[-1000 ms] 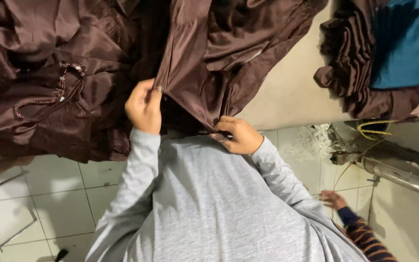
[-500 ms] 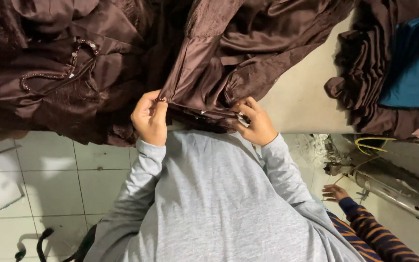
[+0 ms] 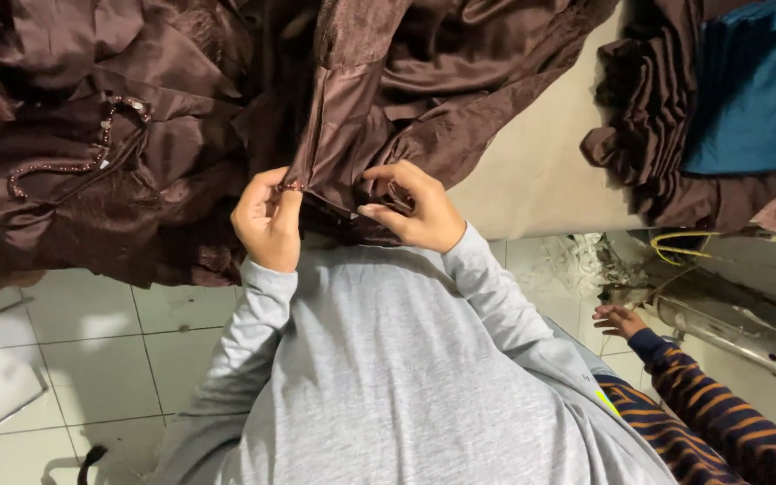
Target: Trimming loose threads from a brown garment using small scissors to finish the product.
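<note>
Brown satin fills most of what I see: the brown garment lies heaped on the beige surface beyond both my hands, and one folded strip of it runs down toward me. My left hand is closed, pinching the near corner of that strip's edge between thumb and fingers. My right hand is closed too, gripping the same edge just to the right, with fingers curled over the fold. I judge that I am holding the hem taut between the two hands to check or straighten it; the next move would call for keeping both pinches firm while sliding along the edge, since the cloth looks slippery. The strip's long axis runs away from me, its near end at my hands. Left of my left hand lies a beaded trim on more brown cloth. Well to the right of my right hand sits a blue folded cloth. Another person's hand in a striped sleeve reaches near a metal machine.
</note>
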